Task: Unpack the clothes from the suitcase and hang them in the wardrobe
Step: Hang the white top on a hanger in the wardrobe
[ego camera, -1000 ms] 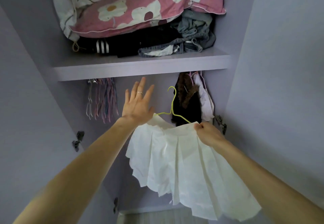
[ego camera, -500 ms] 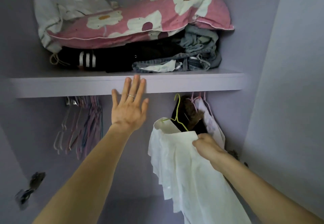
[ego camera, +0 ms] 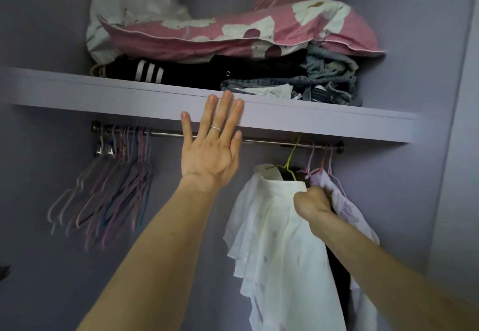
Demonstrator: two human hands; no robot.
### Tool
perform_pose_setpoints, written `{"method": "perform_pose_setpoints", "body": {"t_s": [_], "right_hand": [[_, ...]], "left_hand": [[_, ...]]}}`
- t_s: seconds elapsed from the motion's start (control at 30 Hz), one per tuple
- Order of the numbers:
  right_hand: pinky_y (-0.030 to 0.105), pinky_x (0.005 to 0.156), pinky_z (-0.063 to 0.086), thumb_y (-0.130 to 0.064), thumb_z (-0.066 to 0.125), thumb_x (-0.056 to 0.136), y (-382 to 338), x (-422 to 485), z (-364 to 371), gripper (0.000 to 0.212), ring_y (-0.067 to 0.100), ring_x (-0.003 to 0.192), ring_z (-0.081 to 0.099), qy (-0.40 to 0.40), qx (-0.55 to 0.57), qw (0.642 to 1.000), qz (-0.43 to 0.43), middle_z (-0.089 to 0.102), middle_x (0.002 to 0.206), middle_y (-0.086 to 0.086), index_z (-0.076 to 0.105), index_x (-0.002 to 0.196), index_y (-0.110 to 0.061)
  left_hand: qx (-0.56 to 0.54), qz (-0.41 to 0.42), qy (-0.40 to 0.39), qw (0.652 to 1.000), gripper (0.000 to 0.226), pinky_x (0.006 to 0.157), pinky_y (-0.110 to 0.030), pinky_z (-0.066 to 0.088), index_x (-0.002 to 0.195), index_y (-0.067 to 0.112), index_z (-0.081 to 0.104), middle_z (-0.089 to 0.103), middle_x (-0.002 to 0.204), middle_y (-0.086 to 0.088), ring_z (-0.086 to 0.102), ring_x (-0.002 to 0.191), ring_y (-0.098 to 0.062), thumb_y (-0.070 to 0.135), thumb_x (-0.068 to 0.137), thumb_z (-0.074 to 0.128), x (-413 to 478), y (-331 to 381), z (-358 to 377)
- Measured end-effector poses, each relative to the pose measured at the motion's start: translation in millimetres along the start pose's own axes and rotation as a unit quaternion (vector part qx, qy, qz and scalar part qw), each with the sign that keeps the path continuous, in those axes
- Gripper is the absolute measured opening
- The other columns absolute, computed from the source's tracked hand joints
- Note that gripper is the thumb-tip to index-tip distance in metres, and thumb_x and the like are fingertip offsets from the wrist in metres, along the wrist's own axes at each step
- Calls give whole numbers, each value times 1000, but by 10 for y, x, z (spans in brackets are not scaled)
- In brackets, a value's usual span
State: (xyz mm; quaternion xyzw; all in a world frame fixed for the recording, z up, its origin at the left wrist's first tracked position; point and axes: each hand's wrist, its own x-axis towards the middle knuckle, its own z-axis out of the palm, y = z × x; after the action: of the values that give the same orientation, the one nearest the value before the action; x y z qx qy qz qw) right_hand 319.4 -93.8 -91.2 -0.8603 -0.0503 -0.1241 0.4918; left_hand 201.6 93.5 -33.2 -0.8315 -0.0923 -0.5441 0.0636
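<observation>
- The left hand [ego camera: 210,154], fingers spread flat, presses the shelf [ego camera: 337,123] at its front edge, serving as a brace.
- The right hand [ego camera: 311,205] clenches the white skirt [ego camera: 280,227] at its waistband, steadying it below the right end of the rail [ego camera: 259,140].
- Its yellow hanger [ego camera: 290,159] appears hooked over the rail.
</observation>
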Motion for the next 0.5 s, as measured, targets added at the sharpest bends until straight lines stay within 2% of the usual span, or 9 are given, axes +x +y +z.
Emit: {"method": "perform_pose_setpoints", "body": {"t_s": [0.1, 0.2, 0.3, 0.4, 0.5], "right_hand": [[36, 78, 46, -8, 45, 93, -70, 136, 68, 37, 38, 108, 59, 9, -51, 999, -13, 59, 124, 20, 50, 129, 1], [33, 73, 48, -10, 47, 93, -47, 237, 99, 34, 36, 106, 62, -2, -116, 993, 8, 62, 122, 18, 55, 125, -1], [33, 72, 51, -11, 53, 92, 29, 301, 43, 35, 34, 105, 64, 19, -175, 984, 34, 63, 123, 17, 56, 126, -3], [37, 81, 53, -12, 54, 93, 84, 320, -17, 41, 35, 113, 61, 38, -202, 978, 34, 59, 131, 18, 51, 133, -6], [38, 84, 53, -14, 53, 93, 44, 277, -63, 44, 35, 114, 60, 2, -221, 975, 25, 57, 131, 17, 48, 135, -6]], "left_hand": [[-6, -2, 6, 1000, 59, 118, -59, -13, 153, 32, -22, -29, 160, 11, -28, 147, -14, 39, 106, 11, 4, -12, 29], [-2, -1, 13, 1000, 59, 118, -60, -11, 153, 31, -23, -30, 160, 10, -27, 148, -15, 39, 105, 10, -1, -17, 46], [-7, 3, 15, 1000, 57, 118, -60, -11, 154, 31, -20, -28, 161, 10, -25, 148, -15, 38, 105, 8, 19, -31, 62], [-9, 5, 11, 1000, 59, 117, -60, -13, 156, 31, -17, -25, 162, 10, -23, 149, -15, 41, 103, 9, 12, -38, 73], [-6, 2, -7, 1000, 60, 118, -60, -10, 156, 30, -14, -23, 163, 9, -21, 150, -16, 41, 104, 12, 19, -25, 40]]}}
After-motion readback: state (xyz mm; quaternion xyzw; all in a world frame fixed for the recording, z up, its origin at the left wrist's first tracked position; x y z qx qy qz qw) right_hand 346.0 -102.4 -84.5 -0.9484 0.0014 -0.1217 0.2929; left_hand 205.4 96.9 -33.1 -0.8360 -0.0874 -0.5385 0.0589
